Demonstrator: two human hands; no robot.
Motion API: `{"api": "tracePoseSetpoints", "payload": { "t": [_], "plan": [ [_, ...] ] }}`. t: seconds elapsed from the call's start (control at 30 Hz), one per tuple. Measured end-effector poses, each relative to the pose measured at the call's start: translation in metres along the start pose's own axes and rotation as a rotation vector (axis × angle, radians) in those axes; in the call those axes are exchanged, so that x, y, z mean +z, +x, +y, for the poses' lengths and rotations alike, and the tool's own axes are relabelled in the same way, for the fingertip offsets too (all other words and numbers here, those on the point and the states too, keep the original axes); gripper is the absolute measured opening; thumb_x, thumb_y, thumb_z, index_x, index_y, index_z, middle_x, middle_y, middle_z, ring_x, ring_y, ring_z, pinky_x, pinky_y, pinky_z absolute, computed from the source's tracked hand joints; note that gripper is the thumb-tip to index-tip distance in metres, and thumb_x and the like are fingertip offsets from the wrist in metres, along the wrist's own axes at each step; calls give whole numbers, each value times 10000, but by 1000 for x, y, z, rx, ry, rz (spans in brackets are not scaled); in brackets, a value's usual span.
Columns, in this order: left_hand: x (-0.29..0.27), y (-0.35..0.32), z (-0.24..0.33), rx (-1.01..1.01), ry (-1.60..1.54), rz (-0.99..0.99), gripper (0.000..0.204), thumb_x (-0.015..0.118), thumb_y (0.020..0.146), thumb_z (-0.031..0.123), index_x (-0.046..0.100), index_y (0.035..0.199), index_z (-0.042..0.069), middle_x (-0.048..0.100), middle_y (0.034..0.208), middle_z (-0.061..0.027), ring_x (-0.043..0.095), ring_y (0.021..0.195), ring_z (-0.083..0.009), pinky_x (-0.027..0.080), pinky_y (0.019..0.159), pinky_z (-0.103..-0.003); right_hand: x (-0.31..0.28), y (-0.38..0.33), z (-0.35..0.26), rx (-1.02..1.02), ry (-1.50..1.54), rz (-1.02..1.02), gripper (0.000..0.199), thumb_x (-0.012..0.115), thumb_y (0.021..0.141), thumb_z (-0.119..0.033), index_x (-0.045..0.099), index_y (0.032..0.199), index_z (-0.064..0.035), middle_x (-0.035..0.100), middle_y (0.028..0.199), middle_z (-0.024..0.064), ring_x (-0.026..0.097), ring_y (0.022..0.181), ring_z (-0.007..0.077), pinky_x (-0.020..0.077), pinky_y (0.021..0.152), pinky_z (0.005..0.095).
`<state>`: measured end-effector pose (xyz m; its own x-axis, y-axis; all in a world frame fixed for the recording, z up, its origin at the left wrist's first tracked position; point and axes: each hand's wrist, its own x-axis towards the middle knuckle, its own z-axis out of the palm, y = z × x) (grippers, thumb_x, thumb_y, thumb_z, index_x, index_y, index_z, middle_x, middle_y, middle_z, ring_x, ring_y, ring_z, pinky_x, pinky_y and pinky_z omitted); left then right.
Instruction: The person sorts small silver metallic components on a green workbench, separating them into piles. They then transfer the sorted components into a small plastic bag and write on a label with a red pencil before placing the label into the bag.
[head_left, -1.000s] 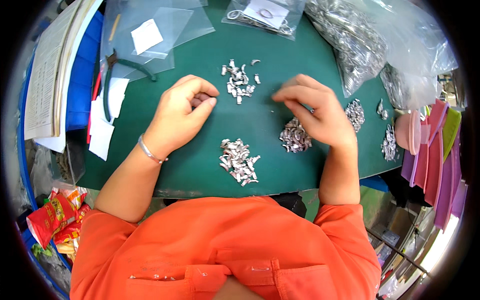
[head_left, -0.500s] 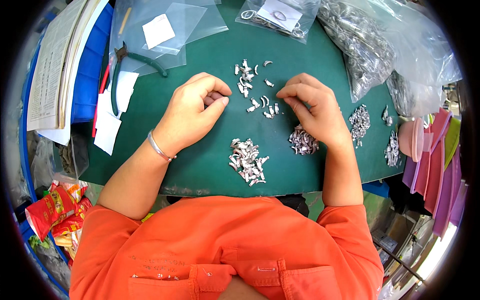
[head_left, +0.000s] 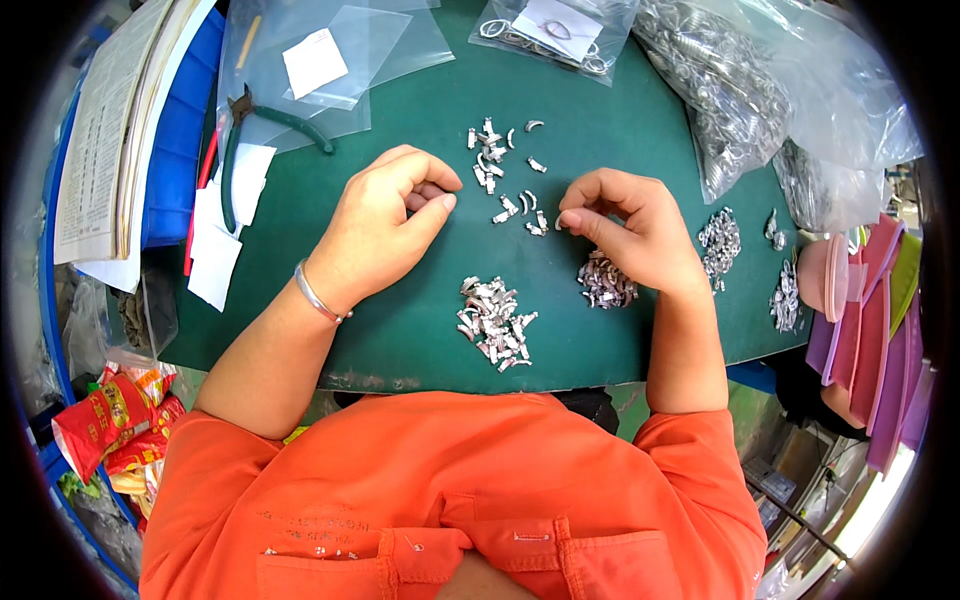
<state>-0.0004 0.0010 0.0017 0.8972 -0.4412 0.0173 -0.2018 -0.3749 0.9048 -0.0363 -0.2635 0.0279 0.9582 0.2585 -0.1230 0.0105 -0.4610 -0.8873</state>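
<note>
On the green mat, my left hand rests with its fingers curled and the thumb tip against the forefinger; nothing shows between them. My right hand is curled too, its thumb and forefinger pinched on a small metal piece at the tips. Between the hands lie scattered small silver metal clips. A pile of the same clips sits nearer me, and a smaller pile lies just under my right palm.
Green-handled pliers and clear plastic bags lie at the back left, beside stacked papers. Bags of metal parts fill the back right. More clip piles and pink and green sheets sit right.
My right hand has come left off the small pile toward the middle. A few loose clips now lie between the two hands. My left hand's fingers have stretched slightly forward.
</note>
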Motion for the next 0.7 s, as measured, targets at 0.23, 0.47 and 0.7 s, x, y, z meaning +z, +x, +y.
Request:
{"api": "tracePoseSetpoints", "payload": {
  "t": [0.23, 0.47, 0.7],
  "plan": [
    [1, 1, 1, 3, -6, 0, 103, 639, 867, 2, 659, 966, -17, 612, 982, -56, 624, 844, -114, 514, 763, -238, -12, -9, 1, -85, 269, -7, 96, 687, 799, 66, 686, 876, 9, 710, 840, 42, 648, 770, 97, 524, 705, 241],
    [0, 1, 0, -16, 6, -12, 104, 629, 889, -17, 643, 992, -21, 618, 1016, -53, 634, 888, -112, 512, 787, -232, -45, -22, -3, -132, -71, -157, 100, 673, 766, 61, 694, 849, 8, 721, 827, 78, 685, 773, 159, 535, 711, 284],
    [1, 1, -1, -19, -15, -20, 103, 631, 891, -14, 641, 993, -24, 614, 1014, -51, 635, 894, -109, 511, 793, -231, -52, -27, -7, -151, -174, -209, 114, 663, 747, 43, 688, 849, -2, 716, 833, 96, 688, 759, 237, 534, 703, 319]
  ]
}}
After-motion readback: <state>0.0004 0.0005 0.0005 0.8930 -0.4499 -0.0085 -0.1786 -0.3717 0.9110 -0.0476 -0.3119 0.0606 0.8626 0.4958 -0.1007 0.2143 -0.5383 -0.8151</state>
